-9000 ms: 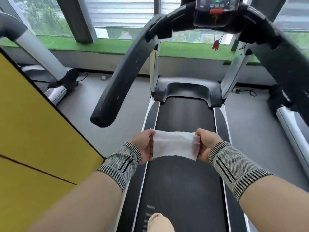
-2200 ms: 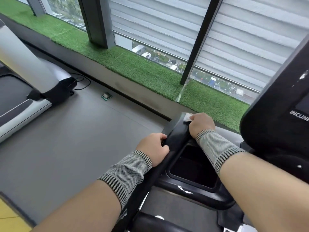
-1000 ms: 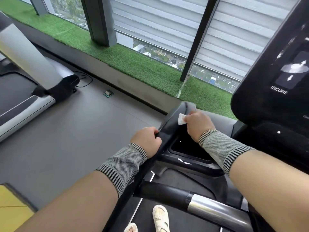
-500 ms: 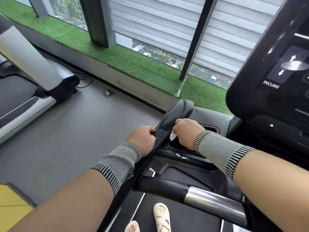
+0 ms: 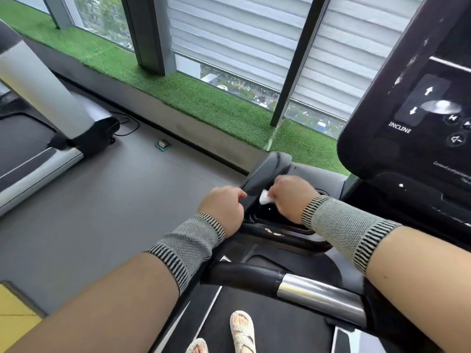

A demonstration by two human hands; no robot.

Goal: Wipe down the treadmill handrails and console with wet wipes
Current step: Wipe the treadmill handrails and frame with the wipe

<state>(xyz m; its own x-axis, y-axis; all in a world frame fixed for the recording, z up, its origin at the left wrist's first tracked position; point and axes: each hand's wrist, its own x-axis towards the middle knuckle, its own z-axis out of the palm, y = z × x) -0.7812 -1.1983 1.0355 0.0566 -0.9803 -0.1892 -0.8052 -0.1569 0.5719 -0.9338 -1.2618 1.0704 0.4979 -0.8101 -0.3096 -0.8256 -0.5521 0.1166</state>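
Note:
The black left handrail [image 5: 265, 171] of the treadmill curves up toward the window. My left hand [image 5: 223, 208] grips its outer side, fingers curled over the rail. My right hand [image 5: 290, 196] holds a bunched white wet wipe [image 5: 265, 200] against the rail's inner side, above the dark cup-holder recess [image 5: 275, 217]. Only a small corner of the wipe shows past my fingers. The black console [image 5: 418, 103], with its INCLINE arrows, fills the upper right.
A crossbar with a chrome section [image 5: 316, 294] runs below my forearms, over the belt where two sandalled feet [image 5: 239, 329] stand. Another treadmill [image 5: 38, 138] stands at left across grey floor. An artificial-grass sill [image 5: 204, 100] lines the window.
My right hand has slid the wipe down the inside of the handrail from its top end toward the cup holder. The left hand keeps its grip on the rail.

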